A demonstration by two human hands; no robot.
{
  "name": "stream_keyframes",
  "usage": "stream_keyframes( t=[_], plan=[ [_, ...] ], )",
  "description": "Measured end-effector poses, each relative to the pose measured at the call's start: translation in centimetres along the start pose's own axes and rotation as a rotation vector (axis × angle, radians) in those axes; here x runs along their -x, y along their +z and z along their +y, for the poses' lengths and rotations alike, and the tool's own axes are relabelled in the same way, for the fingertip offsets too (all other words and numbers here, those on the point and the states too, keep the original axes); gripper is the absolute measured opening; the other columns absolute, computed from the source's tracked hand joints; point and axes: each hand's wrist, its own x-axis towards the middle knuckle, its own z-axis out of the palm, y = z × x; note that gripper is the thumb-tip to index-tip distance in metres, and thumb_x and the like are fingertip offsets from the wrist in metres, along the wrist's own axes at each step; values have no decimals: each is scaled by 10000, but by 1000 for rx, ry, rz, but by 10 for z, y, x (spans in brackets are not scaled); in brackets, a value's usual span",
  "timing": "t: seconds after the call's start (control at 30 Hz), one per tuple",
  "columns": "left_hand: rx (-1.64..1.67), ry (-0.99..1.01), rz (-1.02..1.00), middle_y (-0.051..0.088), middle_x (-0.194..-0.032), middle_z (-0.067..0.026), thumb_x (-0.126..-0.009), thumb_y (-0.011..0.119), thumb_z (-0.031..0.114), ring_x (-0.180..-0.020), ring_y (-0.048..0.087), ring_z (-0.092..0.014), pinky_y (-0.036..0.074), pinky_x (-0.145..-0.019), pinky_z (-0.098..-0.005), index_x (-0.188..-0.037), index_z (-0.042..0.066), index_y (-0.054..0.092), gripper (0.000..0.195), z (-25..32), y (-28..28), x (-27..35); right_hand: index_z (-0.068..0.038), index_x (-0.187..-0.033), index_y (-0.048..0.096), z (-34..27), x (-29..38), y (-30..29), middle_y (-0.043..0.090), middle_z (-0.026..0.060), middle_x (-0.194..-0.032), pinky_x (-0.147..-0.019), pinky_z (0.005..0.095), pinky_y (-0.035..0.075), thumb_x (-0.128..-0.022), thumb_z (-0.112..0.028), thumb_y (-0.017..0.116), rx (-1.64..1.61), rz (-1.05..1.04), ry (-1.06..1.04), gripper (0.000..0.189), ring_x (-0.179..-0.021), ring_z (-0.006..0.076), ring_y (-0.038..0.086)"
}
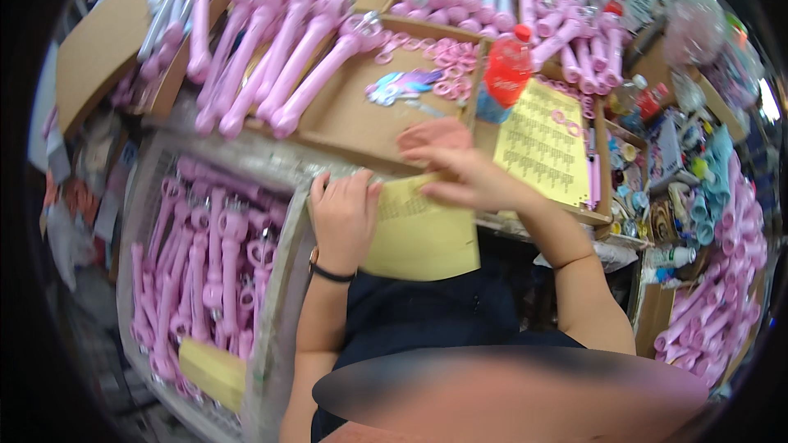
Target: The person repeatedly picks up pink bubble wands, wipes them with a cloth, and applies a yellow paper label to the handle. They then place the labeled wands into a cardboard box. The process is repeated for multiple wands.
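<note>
My left hand [343, 218], with a dark-banded watch on its wrist, grips the left side of a yellow sheet [425, 246]. The sheet carries rows of small print and hangs over my lap at the bench edge. My right hand [471, 178], slightly blurred, is over the sheet's upper right part. Its thumb and forefinger are apart, and nothing shows between them. Just beyond these fingers, a salmon-pink pad [437, 135] lies at the front of a shallow cardboard tray [351, 117]. The tray also holds small pink rings [455, 67] and glossy blue-purple cutouts [400, 86].
Pink plastic wands [314, 74] lie across the tray's left side. More wands fill a crate [280, 301] at my left. A red-labelled bottle [508, 67] stands beside another yellow printed sheet [542, 141]. Pink tubular parts [708, 326] are piled at far right.
</note>
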Motion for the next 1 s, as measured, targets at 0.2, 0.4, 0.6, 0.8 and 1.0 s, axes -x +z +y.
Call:
stream_keyframes(
  t=[0.2,0.4,0.6,0.8,1.0],
  plan=[
    [-48,-35,35,521,-718,-108,-874,613,142,-723,523,-319,404,-715,-425,-803,54,524,143,-15,33,20,-70,-1021,682,8,3,3,668,120,-851,-781,401,472,-806,-186,693,383,-130,66,245,-835,301,628],
    [17,-3,106,504,-705,-99,-869,618,154,-718,516,-313,401,-705,-423,-783,60,506,169,-22,84,-9,-103,-995,697,38,5,-6,646,100,-872,-916,418,416,-798,-223,713,611,92,97,231,-884,286,602],
    [-13,-98,67,547,-794,-109,-808,697,361,-826,531,-320,399,-772,-440,-797,47,523,359,-24,121,-31,-148,-1027,695,70,13,17,607,29,-981,-1032,522,291,-784,-222,717,1005,427,81,255,-1025,230,539],
    [-50,-106,54,547,-766,-100,-795,707,387,-802,536,-303,402,-788,-434,-796,56,523,379,-26,128,-28,-127,-1046,692,86,21,29,620,32,-979,-892,409,426,-776,-214,719,953,462,99,285,-966,224,577],
    [-44,-116,55,539,-756,-98,-803,703,374,-789,530,-305,399,-776,-435,-796,57,514,369,-26,128,-30,-110,-914,733,82,26,24,650,71,-1062,-869,399,451,-784,-252,713,850,489,42,194,-1020,262,591]
  ],
)
